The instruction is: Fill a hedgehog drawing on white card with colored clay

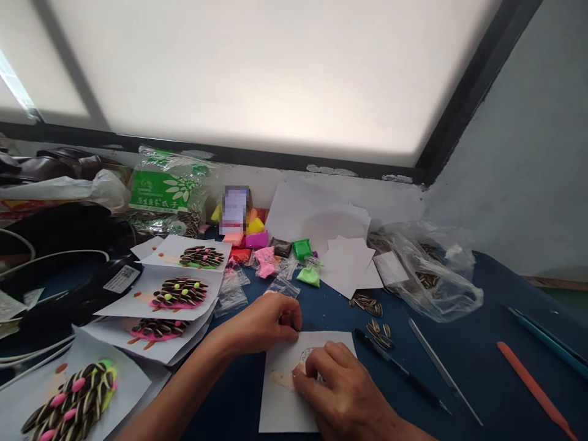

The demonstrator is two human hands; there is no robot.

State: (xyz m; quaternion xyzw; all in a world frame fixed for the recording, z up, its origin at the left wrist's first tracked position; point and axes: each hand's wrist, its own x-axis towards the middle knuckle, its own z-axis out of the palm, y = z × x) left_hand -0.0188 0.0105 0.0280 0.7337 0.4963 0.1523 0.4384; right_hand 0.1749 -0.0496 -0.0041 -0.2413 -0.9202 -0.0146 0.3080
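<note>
A white sheet of paper (280, 410) lies in front of me with a flat, pale peach piece of clay (282, 380) and a partly covered drawn outline on it. My right hand (342, 386) is over the sheet, its bent thumb and fingers closed at the clay's edge. At the sheet's upper left is my left hand (271, 321), fingers curled in with the thumb near the paper's top edge; whatever it may hold is hidden. Right of the sheet lie a black pen (399, 367) and loose sunflower seeds (379, 335).
Finished-looking seed-and-clay pictures (179, 294) overlap on the left. Bagged coloured clay (264, 262), a blurred phone-like screen (235, 210) and blank paper (346, 263) stand behind. On the right are a seed bag (436, 282), a metal strip (443, 367) and an orange tool (533, 386).
</note>
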